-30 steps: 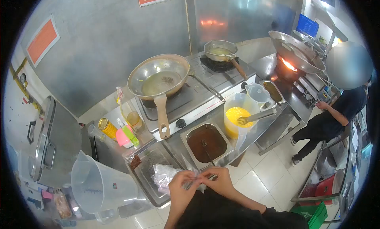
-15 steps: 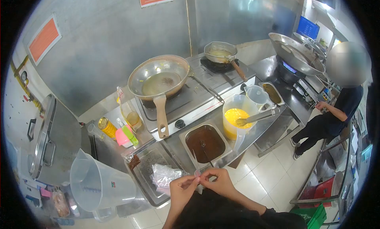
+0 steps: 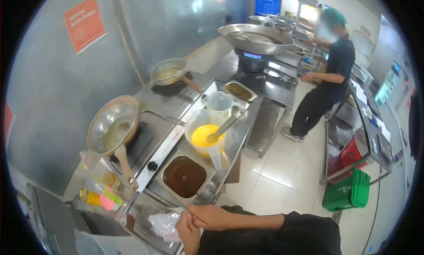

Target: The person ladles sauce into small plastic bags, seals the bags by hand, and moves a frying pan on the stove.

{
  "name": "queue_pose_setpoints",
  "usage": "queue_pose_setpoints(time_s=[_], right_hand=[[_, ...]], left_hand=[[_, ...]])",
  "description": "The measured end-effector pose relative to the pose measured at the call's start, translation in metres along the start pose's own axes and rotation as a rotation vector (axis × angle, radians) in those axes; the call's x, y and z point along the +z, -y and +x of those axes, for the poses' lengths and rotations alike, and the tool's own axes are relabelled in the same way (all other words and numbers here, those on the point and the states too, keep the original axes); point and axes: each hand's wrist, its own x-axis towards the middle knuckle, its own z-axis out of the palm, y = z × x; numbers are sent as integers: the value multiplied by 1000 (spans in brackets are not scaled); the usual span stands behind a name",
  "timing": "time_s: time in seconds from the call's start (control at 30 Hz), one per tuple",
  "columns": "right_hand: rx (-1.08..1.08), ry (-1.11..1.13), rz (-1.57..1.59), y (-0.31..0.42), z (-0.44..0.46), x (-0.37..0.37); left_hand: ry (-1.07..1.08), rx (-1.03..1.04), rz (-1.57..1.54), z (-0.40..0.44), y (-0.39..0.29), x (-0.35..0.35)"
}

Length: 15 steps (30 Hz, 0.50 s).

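My left hand (image 3: 187,228) and my right hand (image 3: 211,216) are held together low in the view, fingers closed in a pinch against each other. Whatever sits between the fingertips is hidden or too small to name. Just left of my hands, crumpled clear plastic bags (image 3: 164,224) lie on a metal tray (image 3: 140,205). Beyond my right hand is a steel pan of dark brown sauce (image 3: 183,175) with a thin handle in it. A clear pitcher of yellow liquid (image 3: 206,136) stands behind that, a whisk (image 3: 224,128) resting in it.
A frying pan (image 3: 112,125) and a small pot (image 3: 168,72) sit on the stove (image 3: 154,109). Farther back are a large wok (image 3: 256,38) and a co-worker (image 3: 331,63). A green bin (image 3: 347,191) stands on the floor at right. A yellow can (image 3: 89,196) is at left.
The view has swung to the right, so the counter items shift left and the co-worker shows more fully. My hands stay together; the thin clear strip seen between them earlier no longer shows.
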Motion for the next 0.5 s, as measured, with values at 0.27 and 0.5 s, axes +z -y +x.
queue_pose_setpoints(time_s=[0.27,0.5], right_hand=[[-9,-36,-37,-2,-8,3],[-27,-121,206,-5,-9,11]], left_hand=[[85,199,79,1,-8,-5],[-198,-33,-355,-14,7,16]])
